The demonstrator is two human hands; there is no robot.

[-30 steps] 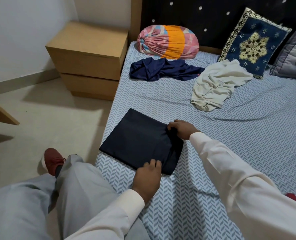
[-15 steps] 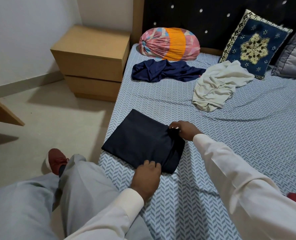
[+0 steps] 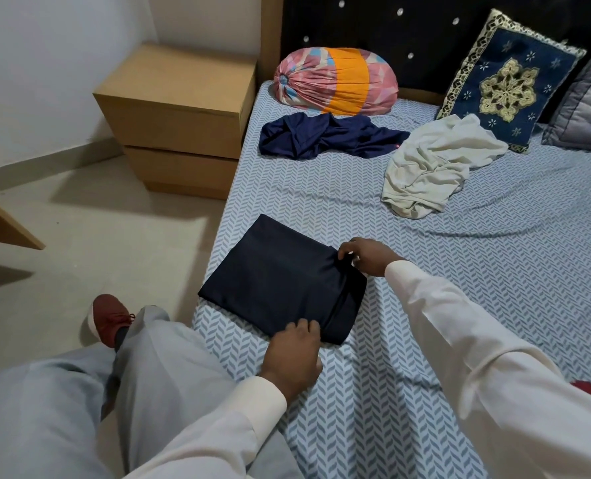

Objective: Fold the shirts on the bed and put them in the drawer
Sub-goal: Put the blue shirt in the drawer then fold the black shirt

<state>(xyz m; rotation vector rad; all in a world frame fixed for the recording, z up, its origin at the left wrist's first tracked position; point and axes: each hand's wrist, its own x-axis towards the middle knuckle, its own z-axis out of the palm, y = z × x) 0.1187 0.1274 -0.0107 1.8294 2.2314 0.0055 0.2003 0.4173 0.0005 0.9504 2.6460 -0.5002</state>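
At the left edge of the blue herringbone-sheeted bed (image 3: pixel 494 278) lies the folded dark navy shirt (image 3: pixel 280 274), its long axis slanting in from that edge. The tan two-drawer wooden cabinet (image 3: pixel 183 126) stands beyond it on the floor, both drawers closed and nearer the left hand (image 3: pixel 292 354). That hand's grip is curled onto the shirt's near edge. The right hand (image 3: pixel 370 255) has its grip pinched on the shirt's right corner.

Striped bolster (image 3: pixel 335 81), embroidered cushion (image 3: pixel 508 84) against headboard (image 3: pixel 425 32).
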